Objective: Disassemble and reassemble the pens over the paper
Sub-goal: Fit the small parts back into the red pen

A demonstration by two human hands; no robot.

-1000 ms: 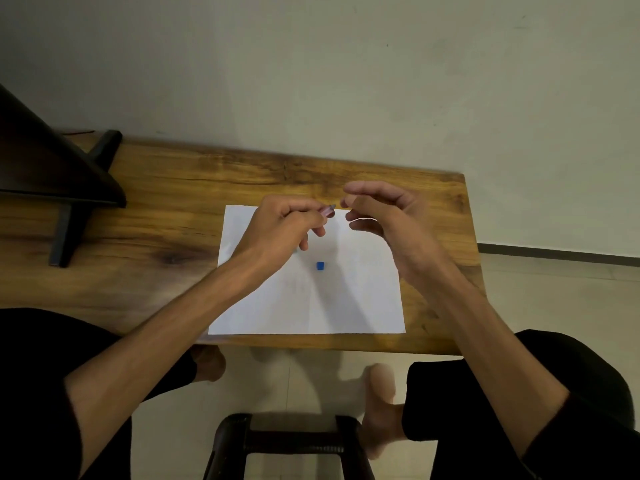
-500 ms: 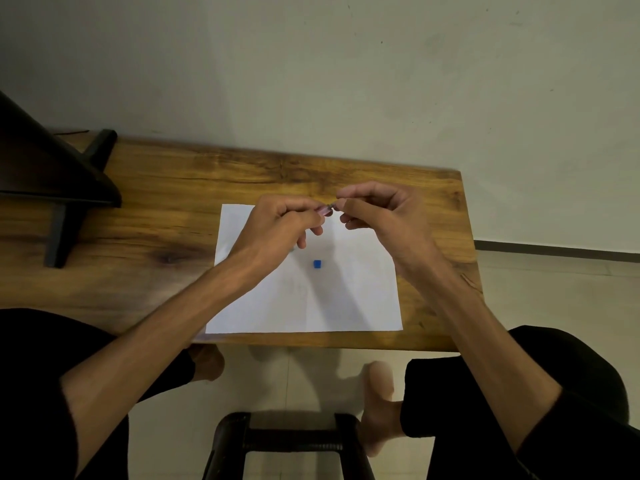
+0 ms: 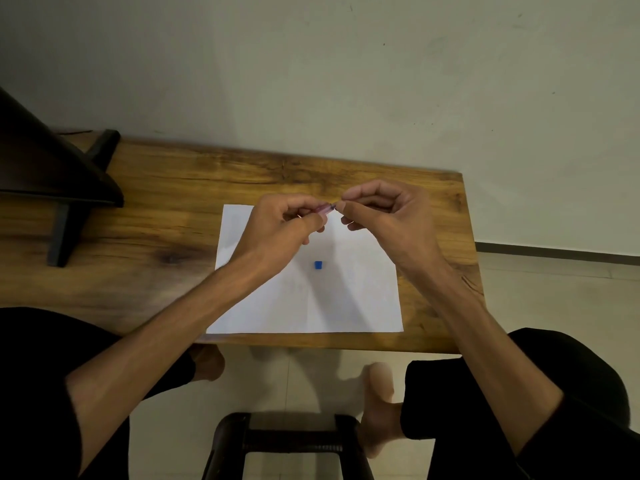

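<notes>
A white sheet of paper [image 3: 349, 299] lies on the wooden table [image 3: 173, 237]. Above its far edge my left hand [image 3: 280, 226] grips a small translucent pen barrel [image 3: 325, 208], most of it hidden in the fist. My right hand [image 3: 384, 216] pinches the barrel's exposed end with thumb and forefinger; what sits between those fingertips is too small to make out. A small blue pen part [image 3: 318, 265] rests alone on the paper below the hands.
A dark stand with a slanted panel [image 3: 59, 188] occupies the table's left end. The table's right edge [image 3: 467, 258] is close to my right wrist. A dark stool [image 3: 287, 441] stands on the floor between my knees.
My right hand, apart from the left a second ago, has closed in until its fingertips meet the pen end. Both hands stay above the paper's far edge.
</notes>
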